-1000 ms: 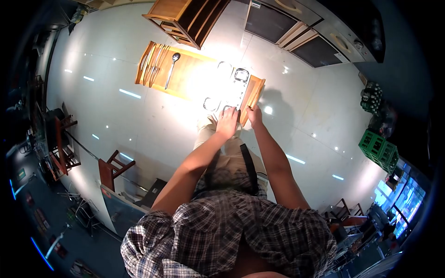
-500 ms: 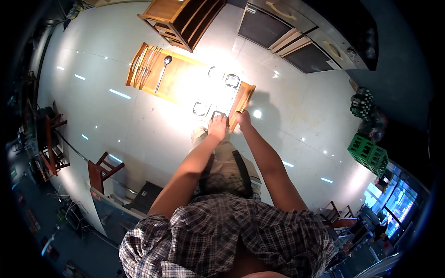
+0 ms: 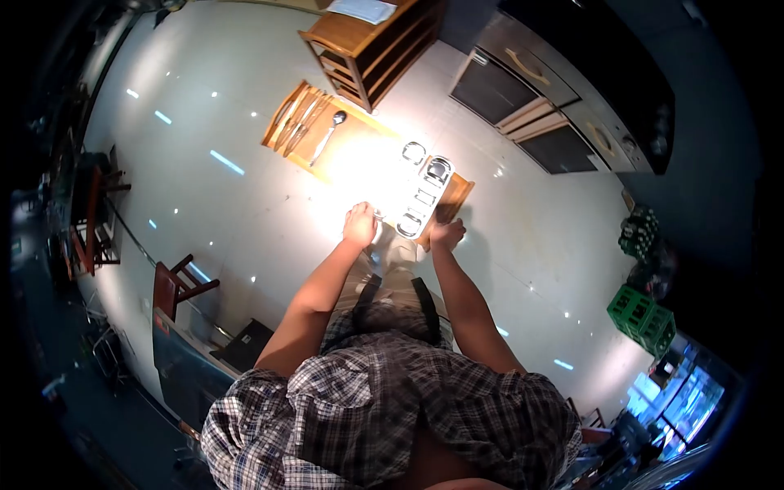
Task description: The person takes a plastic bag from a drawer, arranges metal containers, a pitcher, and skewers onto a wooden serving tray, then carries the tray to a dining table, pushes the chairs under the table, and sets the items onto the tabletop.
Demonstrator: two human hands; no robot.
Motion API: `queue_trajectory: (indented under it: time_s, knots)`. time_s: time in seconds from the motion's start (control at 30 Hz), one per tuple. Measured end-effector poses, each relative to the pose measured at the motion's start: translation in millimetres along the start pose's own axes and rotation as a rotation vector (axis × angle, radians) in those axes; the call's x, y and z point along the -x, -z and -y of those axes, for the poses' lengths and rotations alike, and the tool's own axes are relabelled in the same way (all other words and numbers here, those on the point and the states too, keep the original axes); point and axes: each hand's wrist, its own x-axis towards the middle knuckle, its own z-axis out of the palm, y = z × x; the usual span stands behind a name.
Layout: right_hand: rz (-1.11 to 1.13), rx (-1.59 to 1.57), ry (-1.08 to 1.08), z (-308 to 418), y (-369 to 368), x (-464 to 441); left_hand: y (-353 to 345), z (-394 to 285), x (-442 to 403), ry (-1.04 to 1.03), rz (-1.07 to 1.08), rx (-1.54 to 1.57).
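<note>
shirt: dark-and-white plaid | trousers: beige | leg bands: black

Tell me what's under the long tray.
The wooden board shows beyond the right side of the long tray; whatever lies directly beneath is covered.

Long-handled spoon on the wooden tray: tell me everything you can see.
The long-handled spoon looks like shiny metal, its rounded bowl dark. It lies on the left part of the wooden tray, bowl farther away, handle slanting nearer. Neither the left hand nor the right hand touches it.
</note>
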Motion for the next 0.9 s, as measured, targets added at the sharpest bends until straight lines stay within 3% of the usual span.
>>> queue_trajectory:
  time_s: [0.13,0.2,0.4,0.53,0.6,0.73,0.77,0.9]
  knots:
    - [-0.087,-0.217,0.402,60.7,10.5,27.3,26.4,55.7,-0.9,0.143,-0.130,0.003]
    - [-0.012,-0.308,0.398,99.1,7.1,44.7,38.5,78.7,3.1,0.187,-0.197,0.062]
    - [-0.022,-0.504,0.793,210.4,-53.8,110.8,90.3,180.1,3.3,0.164,-0.317,0.036]
    - [0.076,-0.697,0.702,295.3,-106.2,170.9,147.0,272.7,-9.0,0.119,-0.331,0.069]
    - [0.259,-0.779,0.543,327.6,-140.8,186.0,176.3,313.0,-25.0,0.036,-0.313,0.063]
    - [0.389,-0.657,0.514,388.3,-184.2,208.3,237.2,380.1,-56.9,-0.058,-0.363,0.095]
    - [0.284,-0.545,0.539,396.9,-188.5,210.1,248.9,391.9,-65.2,-0.110,-0.410,0.085]
    - [0.430,-0.395,0.297,436.5,-203.3,196.4,285.1,416.9,-110.9,-0.219,-0.305,0.260]
